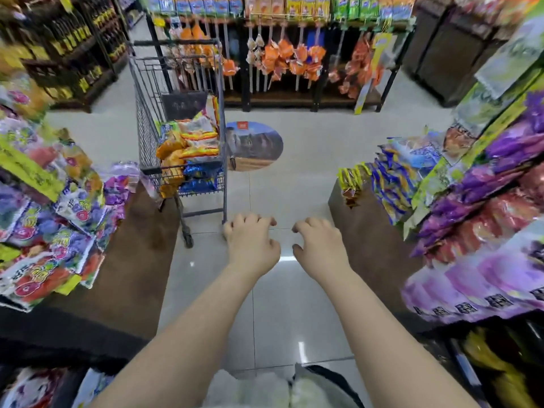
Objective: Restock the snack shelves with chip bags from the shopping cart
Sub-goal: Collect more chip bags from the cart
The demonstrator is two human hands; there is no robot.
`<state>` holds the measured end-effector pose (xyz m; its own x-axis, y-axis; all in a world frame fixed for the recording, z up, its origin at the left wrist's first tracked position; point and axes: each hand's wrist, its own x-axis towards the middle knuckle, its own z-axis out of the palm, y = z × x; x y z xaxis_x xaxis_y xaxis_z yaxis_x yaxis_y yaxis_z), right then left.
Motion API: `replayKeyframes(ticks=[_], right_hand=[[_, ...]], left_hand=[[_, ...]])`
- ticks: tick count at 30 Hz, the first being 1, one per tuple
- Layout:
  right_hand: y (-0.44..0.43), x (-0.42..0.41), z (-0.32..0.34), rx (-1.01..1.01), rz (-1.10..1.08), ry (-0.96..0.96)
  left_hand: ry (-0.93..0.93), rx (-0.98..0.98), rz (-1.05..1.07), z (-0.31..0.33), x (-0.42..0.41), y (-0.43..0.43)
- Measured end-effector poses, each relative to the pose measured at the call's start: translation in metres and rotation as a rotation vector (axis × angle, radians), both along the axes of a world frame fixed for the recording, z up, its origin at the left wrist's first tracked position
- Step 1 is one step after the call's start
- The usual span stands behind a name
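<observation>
I see my left hand [251, 245] and right hand [319, 248] empty, fingers curled, mid-frame; the shopping cart [179, 128] of chip bags [191, 148] stands upper left.

A shop aisle, plainly a grocery or convenience store: snack shelves [485, 201] crowded with bright packets either side of the outstretched hands, a wire shopping cart [179, 119] heaped with chip bags [191, 142] ahead and left of them, hanging goods on a rack [294, 54] beyond, pale tiled floor [309, 136] beneath.

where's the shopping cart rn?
In the head view the shopping cart stands in the aisle ahead, left of centre, beyond the left hand and beside the round floor sticker. It holds orange, yellow and blue chip bags.
</observation>
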<state>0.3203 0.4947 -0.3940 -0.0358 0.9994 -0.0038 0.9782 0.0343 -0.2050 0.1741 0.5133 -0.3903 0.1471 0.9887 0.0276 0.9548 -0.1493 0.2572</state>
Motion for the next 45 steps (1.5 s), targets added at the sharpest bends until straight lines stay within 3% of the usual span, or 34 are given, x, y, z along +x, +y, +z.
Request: replayKeyframes(ticks=[5,10,18,21,28,37,45], right_hand=[[0.093,0.020,-0.015,-0.015,-0.083,-0.020],[0.228,0.042,-0.018,0.051,-0.002,0.011],[0.447,0.082,0.000,0.070,0.091,-0.014],[0.518,0.082,0.005,0.054,0.131,0.062],[0.661,0.027,-0.014,0.050,0.341,0.107],[0.868,-0.083,-0.011,0.026,0.524,-0.044],[0.968,-0.179,-0.040,-0.059,0.665,-0.059]], left_hand=[[-0.021,-0.052,-0.010,-0.012,0.018,0.090],[-0.033,0.029,0.041,-0.010,0.043,0.219],[0.003,-0.003,0.188,0.009,0.075,0.428],[-0.031,-0.001,0.244,0.007,0.072,0.487],[0.002,-0.035,0.403,-0.016,0.019,0.615],[0.031,-0.028,0.523,-0.025,-0.073,0.794],[-0.130,-0.133,0.817,-0.043,-0.169,0.863]])
